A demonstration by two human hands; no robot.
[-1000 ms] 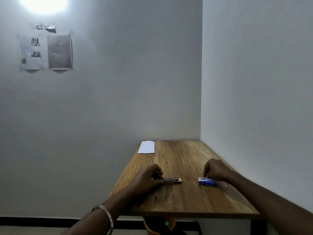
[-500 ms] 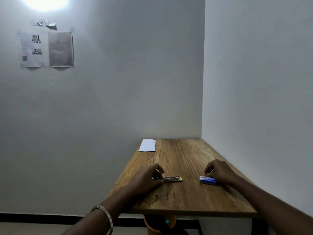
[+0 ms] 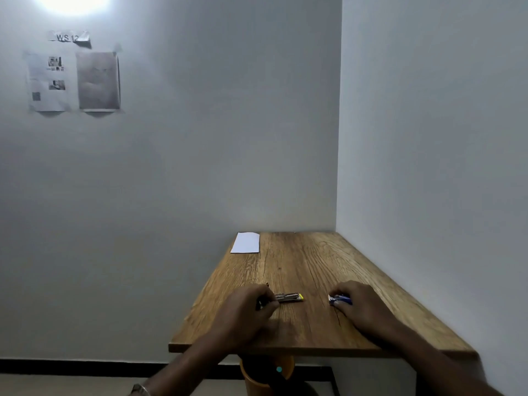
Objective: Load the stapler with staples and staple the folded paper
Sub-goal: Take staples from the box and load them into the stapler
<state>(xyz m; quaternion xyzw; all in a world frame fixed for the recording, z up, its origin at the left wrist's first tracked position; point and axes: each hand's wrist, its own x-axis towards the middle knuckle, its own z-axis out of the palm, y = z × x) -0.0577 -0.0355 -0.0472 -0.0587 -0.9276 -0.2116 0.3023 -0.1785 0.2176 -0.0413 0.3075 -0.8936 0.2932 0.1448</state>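
A small metal stapler [image 3: 288, 297] with a yellow tip lies on the wooden table [image 3: 308, 267], near the front. My left hand [image 3: 248, 310] grips its left end with curled fingers, hiding that end. To the right lies a small blue staple box [image 3: 340, 299]. My right hand [image 3: 361, 305] covers its right part, fingers curled round it. A folded white paper [image 3: 246, 242] lies flat at the table's far left corner, well away from both hands.
The table stands in a corner, with a wall behind it and another along its right side. Printed sheets [image 3: 74, 81] are taped high on the back wall. An orange object [image 3: 257, 375] sits under the table's front edge.
My right hand has closed further over the blue staple box. My left hand stays on the stapler. The view has shifted slightly.
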